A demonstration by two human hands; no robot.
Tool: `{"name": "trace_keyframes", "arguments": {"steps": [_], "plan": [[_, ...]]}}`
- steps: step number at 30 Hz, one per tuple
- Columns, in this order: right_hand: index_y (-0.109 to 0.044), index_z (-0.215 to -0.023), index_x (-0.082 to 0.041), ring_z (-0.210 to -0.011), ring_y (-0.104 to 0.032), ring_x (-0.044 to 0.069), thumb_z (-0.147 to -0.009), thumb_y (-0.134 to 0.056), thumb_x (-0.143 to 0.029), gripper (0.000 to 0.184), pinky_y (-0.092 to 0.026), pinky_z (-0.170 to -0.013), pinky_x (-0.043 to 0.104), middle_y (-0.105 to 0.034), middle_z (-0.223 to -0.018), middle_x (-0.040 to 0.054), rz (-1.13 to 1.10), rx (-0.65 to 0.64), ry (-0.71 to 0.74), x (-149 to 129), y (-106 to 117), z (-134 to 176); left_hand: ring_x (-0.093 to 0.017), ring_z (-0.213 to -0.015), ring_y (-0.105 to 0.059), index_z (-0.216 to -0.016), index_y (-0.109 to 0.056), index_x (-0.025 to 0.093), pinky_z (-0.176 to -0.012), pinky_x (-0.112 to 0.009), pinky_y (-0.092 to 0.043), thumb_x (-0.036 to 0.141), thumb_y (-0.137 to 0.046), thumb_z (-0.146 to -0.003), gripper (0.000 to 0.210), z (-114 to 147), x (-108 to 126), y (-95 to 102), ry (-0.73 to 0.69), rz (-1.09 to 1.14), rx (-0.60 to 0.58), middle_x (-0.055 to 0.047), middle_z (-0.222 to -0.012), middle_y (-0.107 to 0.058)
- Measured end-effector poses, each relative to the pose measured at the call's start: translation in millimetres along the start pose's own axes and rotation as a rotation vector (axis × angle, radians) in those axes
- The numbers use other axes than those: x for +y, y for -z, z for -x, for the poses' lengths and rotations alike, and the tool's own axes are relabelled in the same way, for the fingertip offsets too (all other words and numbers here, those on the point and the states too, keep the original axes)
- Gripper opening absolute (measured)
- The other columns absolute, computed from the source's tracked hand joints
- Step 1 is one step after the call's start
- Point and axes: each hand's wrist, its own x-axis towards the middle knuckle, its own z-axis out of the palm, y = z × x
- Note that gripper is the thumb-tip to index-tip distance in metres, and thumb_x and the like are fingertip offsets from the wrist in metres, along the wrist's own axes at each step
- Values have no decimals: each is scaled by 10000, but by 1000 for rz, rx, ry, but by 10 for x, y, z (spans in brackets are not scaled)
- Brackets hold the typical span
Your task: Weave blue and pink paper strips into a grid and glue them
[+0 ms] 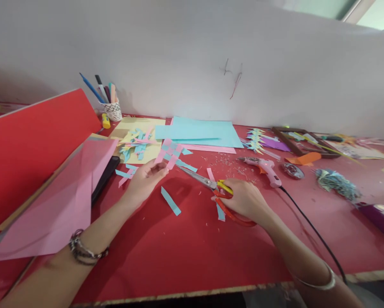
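My left hand (149, 179) pinches a small woven piece of pink and blue paper strips (170, 152) between thumb and fingers, raised over the table. My right hand (245, 197) is closed round the red and yellow handles of a pair of scissors (208, 182). The blades point left, toward the lower edge of the woven piece, and look nearly closed. A loose blue strip (170, 201) lies on the table below my left hand. More strips, pink and blue (220, 210), lie partly beneath the scissors. Cut pink and blue pieces (127, 172) rest beside my left wrist.
Blue paper sheets (208, 130) lie at the back, beside a heap of cut strips (140, 143). A pink glue gun (264, 167) with a black cord is on the right, near a wooden frame (302, 147). Pink sheets (55, 205) and a pen cup (113, 110) stand left.
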Motion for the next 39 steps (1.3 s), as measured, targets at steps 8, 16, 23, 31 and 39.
{"name": "trace_keyframes", "arguments": {"steps": [8,16,23,31,39], "plan": [[-557,-733,-211,-683,-560,162,-713,-531,-397,189,-246,-515,222,-633,-773,15,-12,-35,63,-7,-36,-6,-193,-847,-595,-747,-572,186,-795,-319,-468,364,-627,-576,253,28,35,-10,13,-23,0,-26,-797,-628],[-575,-752,-208,-676,-591,189,-736,-498,-458,263,-180,-478,247,-647,-765,38,183,-59,37,-47,23,3,-165,-684,-577,-720,-586,184,-695,-301,-469,390,-584,-589,245,14,-35,-17,-110,-130,-94,-5,-698,-622],[-541,-693,-208,-635,-560,160,-704,-522,-414,207,-184,-478,236,-627,-693,14,91,2,61,9,-24,-37,-141,-649,-553,-652,-591,195,-614,-250,-447,368,-538,-700,188,50,-34,-46,-238,-251,-352,-6,-683,-623],[-502,-654,-203,-607,-523,139,-696,-526,-422,224,-171,-479,228,-600,-688,6,74,44,53,37,-65,-67,-105,-541,-445,-529,-497,198,-561,-235,-409,385,-562,-646,230,-38,68,108,-261,-135,-100,36,-542,-492],[-495,-649,-203,-604,-515,135,-711,-518,-437,243,-180,-483,228,-605,-696,4,34,37,106,56,-77,-54,-151,-731,-545,-768,-564,213,-715,-274,-439,323,-537,-756,114,-71,313,544,-512,-529,266,-11,-777,-596]]}}
